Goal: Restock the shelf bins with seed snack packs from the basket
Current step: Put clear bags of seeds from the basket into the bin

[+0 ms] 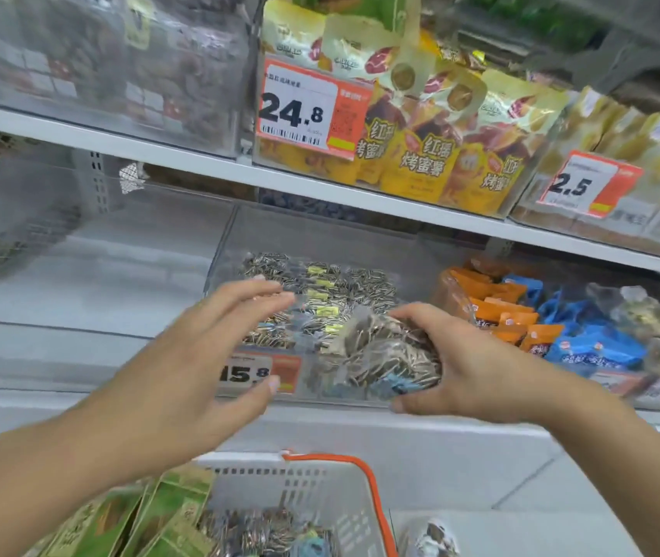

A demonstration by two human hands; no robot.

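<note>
My right hand grips a clear pack of striped sunflower seeds at the front right of a clear shelf bin. Several more seed packs lie inside that bin. My left hand hovers in front of the bin's left part with fingers spread and straight, holding nothing. Below, a white basket with an orange handle holds green packs and more seed packs.
An orange price tag 15.8 hangs on the bin front. To the right lie orange and blue snack packs. The bin on the left looks bare. The upper shelf carries yellow sweet-potato packs.
</note>
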